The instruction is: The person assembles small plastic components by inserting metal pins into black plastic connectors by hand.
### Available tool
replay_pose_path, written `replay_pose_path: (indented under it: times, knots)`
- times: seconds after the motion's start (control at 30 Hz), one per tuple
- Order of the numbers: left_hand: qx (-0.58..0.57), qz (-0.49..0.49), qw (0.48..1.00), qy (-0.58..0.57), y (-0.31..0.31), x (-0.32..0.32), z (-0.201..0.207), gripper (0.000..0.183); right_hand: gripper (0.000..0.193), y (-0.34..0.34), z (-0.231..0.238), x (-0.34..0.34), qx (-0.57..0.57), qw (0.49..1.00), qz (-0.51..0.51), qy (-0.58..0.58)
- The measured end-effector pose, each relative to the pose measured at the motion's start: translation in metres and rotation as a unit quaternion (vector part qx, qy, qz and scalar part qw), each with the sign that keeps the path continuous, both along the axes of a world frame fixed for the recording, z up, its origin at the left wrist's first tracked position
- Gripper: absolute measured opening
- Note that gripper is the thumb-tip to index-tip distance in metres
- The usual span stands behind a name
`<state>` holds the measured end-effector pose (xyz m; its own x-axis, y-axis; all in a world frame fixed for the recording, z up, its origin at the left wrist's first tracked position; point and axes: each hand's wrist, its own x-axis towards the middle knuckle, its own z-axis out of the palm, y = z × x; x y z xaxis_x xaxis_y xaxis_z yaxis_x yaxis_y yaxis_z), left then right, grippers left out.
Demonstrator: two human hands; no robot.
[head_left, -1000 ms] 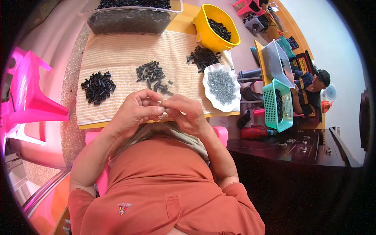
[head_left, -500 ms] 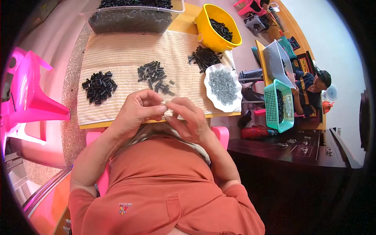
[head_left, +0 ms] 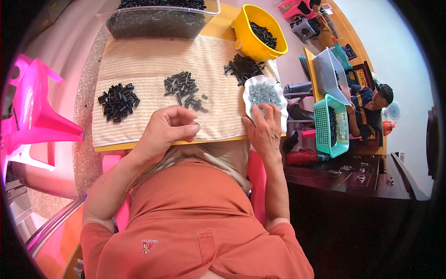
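My left hand [head_left: 169, 126] is held above the towel's near edge, its thumb and index finger pinching a small dark piece [head_left: 198, 125] that is mostly covered by the fingers. Over the near part of a white scalloped dish [head_left: 248, 95], my right hand [head_left: 265, 131] reaches down with fingers apart and thumb at the rim. Its fingertips touch the small clear, greyish pieces [head_left: 261, 92] heaped in that dish. Ahead of my left hand lies a loose scatter of short black tubes [head_left: 181, 85]. A denser pile of black tubes [head_left: 118, 102] lies farther left.
Behind the dish sits a heap of longer black pieces [head_left: 243, 69]. A yellow tub [head_left: 240, 32] and a clear bin [head_left: 158, 25], both with black pieces, stand at the back on the striped towel [head_left: 148, 60]. At right, another person [head_left: 367, 104] sits by a green basket [head_left: 343, 149].
My right hand has left my left hand and moved right, onto the dish of clear pieces. The left hand stays in nearly the same place, still pinching.
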<state>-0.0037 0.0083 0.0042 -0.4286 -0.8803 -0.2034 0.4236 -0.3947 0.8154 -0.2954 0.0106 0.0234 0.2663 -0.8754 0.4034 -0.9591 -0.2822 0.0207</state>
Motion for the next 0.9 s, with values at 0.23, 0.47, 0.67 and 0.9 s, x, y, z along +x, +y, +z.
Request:
replay_pose_path:
  times: [0.23, 0.47, 0.67, 0.9]
  knots:
    - [-0.003, -0.002, 1.000, -0.008, 0.001, 0.000, 0.001, 0.025, 0.031, -0.003, -0.018, -0.006, -0.015, 1.000, 0.005, -0.017]
    - [-0.004, -0.001, 1.000, 0.003, 0.002, 0.000, 0.001, 0.023, 0.023, 0.000, -0.022, -0.007, -0.079, 0.996, 0.037, -0.002]
    - [-0.011, -0.001, 1.000, -0.002, 0.002, 0.001, 0.002, 0.022, 0.019, 0.000, -0.029, -0.008, -0.110, 0.992, 0.047, -0.030]
    - [-0.009, 0.001, 1.000, -0.002, 0.002, 0.000, 0.002, 0.021, 0.018, 0.001, -0.035, -0.007, -0.136, 0.988, 0.047, -0.049]
